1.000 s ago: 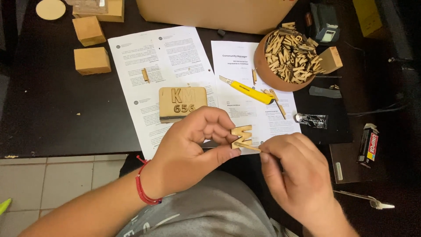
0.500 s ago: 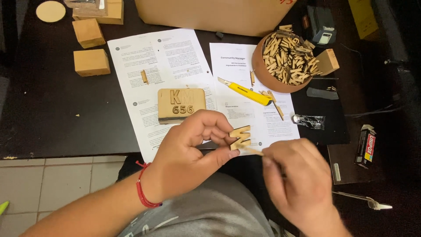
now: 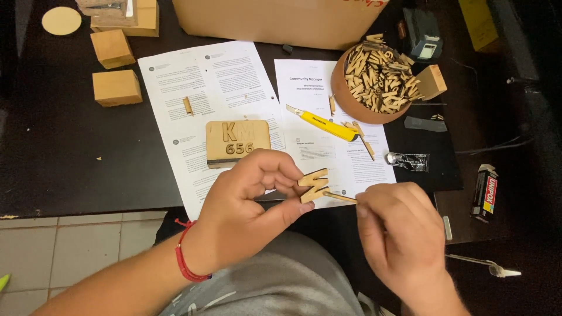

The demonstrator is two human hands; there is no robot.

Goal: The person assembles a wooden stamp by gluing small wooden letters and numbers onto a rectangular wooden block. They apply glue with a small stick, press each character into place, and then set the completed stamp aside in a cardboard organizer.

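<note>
My left hand (image 3: 246, 205) pinches a small wooden letter piece (image 3: 313, 185) between thumb and fingers, above the table's front edge. My right hand (image 3: 398, 234) holds a thin wooden stick (image 3: 339, 197) whose tip touches the letter's lower edge. A red cord circles my left wrist. Just beyond the hands lies a wooden plaque (image 3: 237, 142) with raised letters and digits, resting on printed paper sheets (image 3: 216, 88).
A brown bowl (image 3: 346, 96) full of wooden letters stands at the back right, with a yellow utility knife (image 3: 322, 124) beside it. Wooden blocks (image 3: 117, 88) lie at the back left, a cardboard box (image 3: 281, 20) behind. A glue tube (image 3: 408, 161) and small packet (image 3: 485, 192) lie right.
The view has shifted slightly. Both hands stay together at the table edge; the stick still works against the letter, which has turned a little in my left fingers.
</note>
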